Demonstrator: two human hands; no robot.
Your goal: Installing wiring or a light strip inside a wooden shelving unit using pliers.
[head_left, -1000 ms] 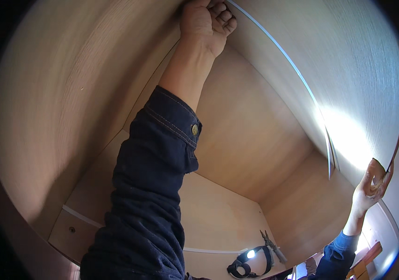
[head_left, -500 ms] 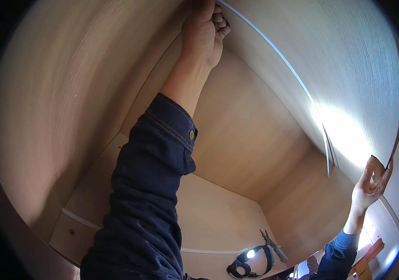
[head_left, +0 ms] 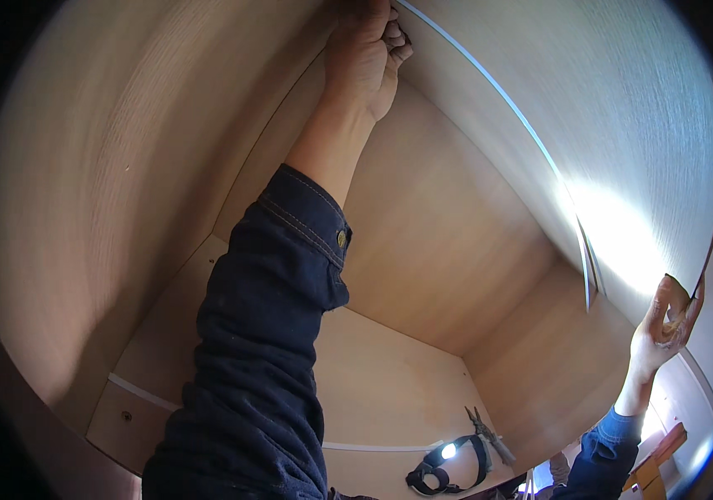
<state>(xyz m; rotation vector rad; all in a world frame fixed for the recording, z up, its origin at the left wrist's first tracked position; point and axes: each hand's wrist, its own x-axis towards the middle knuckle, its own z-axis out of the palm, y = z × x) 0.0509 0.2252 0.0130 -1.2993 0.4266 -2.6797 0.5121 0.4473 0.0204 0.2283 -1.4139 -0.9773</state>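
Pale wood-grain cabinet walls [head_left: 440,225] curve around me as I reach in with both arms, my left navy sleeve [head_left: 256,342] crossing from 7 o'clock toward 12. At 12 o'clock my left hand [head_left: 360,67] is raised into the upper corner, its fingers curled close together; their tips are partly hidden, and I cannot tell what they grip. Between 3 and 4 o'clock, my right hand [head_left: 660,333] has thumb and fingers clamped on the lower corner of a large wood-grain panel [head_left: 631,108], which fills 1 to 3 o'clock beneath a glaring patch of light. A narrow pale strip [head_left: 502,96] arcs from beside my left hand toward 3 o'clock. At 5 o'clock, a lit headlamp [head_left: 448,451] lies beside pliers [head_left: 488,434] on the cabinet's bottom board [head_left: 390,367]
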